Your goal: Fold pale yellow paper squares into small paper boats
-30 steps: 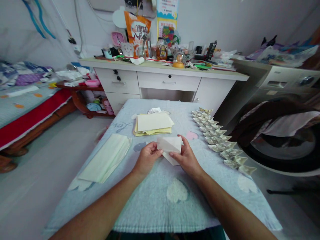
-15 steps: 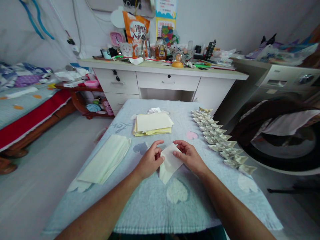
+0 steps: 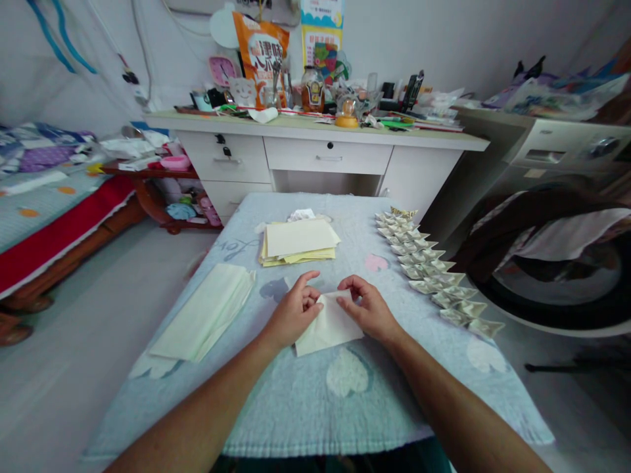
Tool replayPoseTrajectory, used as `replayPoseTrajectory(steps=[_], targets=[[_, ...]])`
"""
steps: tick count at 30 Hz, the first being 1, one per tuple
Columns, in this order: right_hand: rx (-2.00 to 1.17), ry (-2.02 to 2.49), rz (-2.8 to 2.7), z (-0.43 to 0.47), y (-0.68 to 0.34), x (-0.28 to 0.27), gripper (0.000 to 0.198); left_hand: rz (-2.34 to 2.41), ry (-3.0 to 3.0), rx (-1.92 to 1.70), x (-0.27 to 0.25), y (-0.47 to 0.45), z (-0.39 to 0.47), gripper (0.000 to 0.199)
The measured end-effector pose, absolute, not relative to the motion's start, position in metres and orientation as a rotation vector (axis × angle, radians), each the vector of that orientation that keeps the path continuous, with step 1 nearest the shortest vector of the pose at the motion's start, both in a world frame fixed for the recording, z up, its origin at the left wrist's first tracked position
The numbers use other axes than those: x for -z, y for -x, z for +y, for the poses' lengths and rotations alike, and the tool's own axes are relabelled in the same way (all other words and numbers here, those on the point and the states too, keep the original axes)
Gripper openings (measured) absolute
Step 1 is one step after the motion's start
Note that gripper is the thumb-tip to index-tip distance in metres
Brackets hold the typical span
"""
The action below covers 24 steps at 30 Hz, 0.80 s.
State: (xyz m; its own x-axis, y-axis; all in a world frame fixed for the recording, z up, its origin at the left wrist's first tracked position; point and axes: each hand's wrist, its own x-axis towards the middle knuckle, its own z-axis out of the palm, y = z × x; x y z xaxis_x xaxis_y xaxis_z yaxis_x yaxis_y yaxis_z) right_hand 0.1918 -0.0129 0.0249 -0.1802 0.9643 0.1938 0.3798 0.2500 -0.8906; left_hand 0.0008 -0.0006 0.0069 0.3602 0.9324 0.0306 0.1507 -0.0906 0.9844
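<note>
A small sheet of white paper (image 3: 328, 330) is held between my two hands, low over the middle of the cloth-covered table. At its upper left edge, my left hand (image 3: 297, 309) pinches it between thumb and fingers, the index finger stretched away. My right hand (image 3: 367, 307) grips the upper right corner, thumb on top and fingers behind. Beyond my hands lies a stack of cream and yellow paper (image 3: 302, 238). Left of my left hand rests a pile of long pale sheets (image 3: 204, 312).
Rows of folded paper boats (image 3: 428, 264) line the table's right side. A crumpled white paper (image 3: 301, 215) sits behind the stack. The light-blue cloth (image 3: 276, 414) covers the table. A cluttered desk (image 3: 330, 135) stands behind, a washing machine (image 3: 557, 151) at right, a bed (image 3: 59, 217) at left.
The paper between my hands has turned, its lower edge now spread wider and nearly level. Both hands keep their hold. The whole view has shifted slightly.
</note>
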Motion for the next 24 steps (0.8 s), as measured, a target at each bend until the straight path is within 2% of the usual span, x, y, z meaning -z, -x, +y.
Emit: replayPoseTrajectory(steps=[2, 5, 9, 13, 18, 20, 24], targets=[[-0.861, 1.275, -1.741, -0.013, -0.192, -0.023, 0.016, 1.074, -1.651, -0.878, -0.005, 0.001, 0.000, 0.061], [-0.825, 1.293, -1.767, -0.013, -0.190, -0.018, 0.034, 1.168, -1.814, -0.866, -0.003, 0.001, 0.000, 0.061], [-0.721, 1.351, -1.895, -0.014, -0.187, -0.011, 0.020, 1.249, -2.013, -0.831, -0.001, 0.000, -0.002, 0.055], [-0.608, 1.402, -1.953, -0.017, -0.184, -0.007, 0.036, 1.322, -2.232, -0.867, 0.001, 0.001, -0.004, 0.044], [-0.498, 1.386, -2.119, -0.019, -0.182, -0.007, 0.022, 1.391, -2.350, -0.793, -0.002, 0.005, -0.003, 0.022], [-0.434, 1.357, -2.192, -0.020, -0.183, -0.007, 0.023, 1.376, -2.362, -0.759, -0.003, 0.006, -0.003, 0.014], [-0.328, 1.291, -2.319, -0.024, -0.183, -0.007, 0.022, 1.361, -2.367, -0.738, -0.001, 0.007, -0.002, 0.012]])
